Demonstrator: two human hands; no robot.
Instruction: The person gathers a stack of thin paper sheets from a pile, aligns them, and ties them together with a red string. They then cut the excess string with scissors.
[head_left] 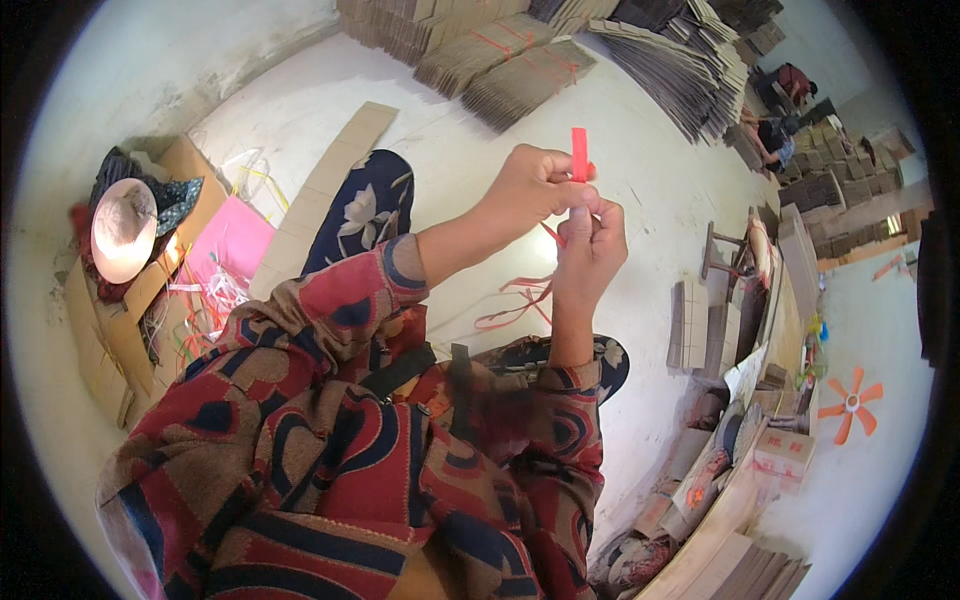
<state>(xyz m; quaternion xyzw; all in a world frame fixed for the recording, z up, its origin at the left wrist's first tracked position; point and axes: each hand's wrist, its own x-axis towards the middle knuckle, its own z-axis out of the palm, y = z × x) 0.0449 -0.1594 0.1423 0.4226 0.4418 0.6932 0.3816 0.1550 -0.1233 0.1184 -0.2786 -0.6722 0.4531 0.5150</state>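
Both hands meet in front of me, above my knees, on a flat red strap [579,152]. My left hand [535,185] is closed, its thumb and fingers pinching the strap just below its upright end. Right beside it, my right hand [592,248] is also closed on the strap, with the fingertips touching my left hand. Below the hands the strap hangs in loose loops [528,290] near my right wrist. How the strap passes between the fingers is hidden.
A long cardboard strip [325,195] leans by my left knee. At left are a hat [124,230], a pink sheet [232,245] and tangled straps. Stacked cardboard bundles [525,85] stand ahead. A cluttered bench, a box [783,453] and an orange fan [852,404] are at right; people work far off.
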